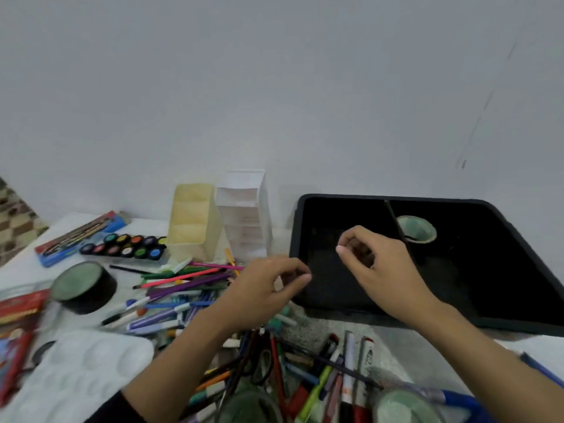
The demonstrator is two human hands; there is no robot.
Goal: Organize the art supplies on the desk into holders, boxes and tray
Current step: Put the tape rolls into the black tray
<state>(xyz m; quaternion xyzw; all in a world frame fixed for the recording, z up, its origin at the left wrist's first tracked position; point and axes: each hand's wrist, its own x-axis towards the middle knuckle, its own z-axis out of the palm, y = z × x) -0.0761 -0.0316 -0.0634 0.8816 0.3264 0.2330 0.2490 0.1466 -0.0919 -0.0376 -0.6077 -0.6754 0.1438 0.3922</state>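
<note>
My left hand (pixel 268 288) hovers over a heap of coloured pens and markers (pixel 183 288), fingers loosely curled with nothing in them. My right hand (pixel 378 267) hangs above the black tray (pixel 335 200), its fingers also loosely curled and empty. A thin dark brush (pixel 395 219) leans in a small pale cup (pixel 419 230) inside the tray, just right of that hand. A yellow holder (pixel 195 221) and a white tiered holder (pixel 244 215) stand against the wall, left of the tray.
At the left lie a watercolour set (pixel 125 245), a blue brush pack (pixel 79 235), a black tub with a green lid (pixel 82 285), a white palette (pixel 76 370) and a red box (pixel 18 306). More markers (pixel 335 377) and scissors (pixel 262 367) lie in front.
</note>
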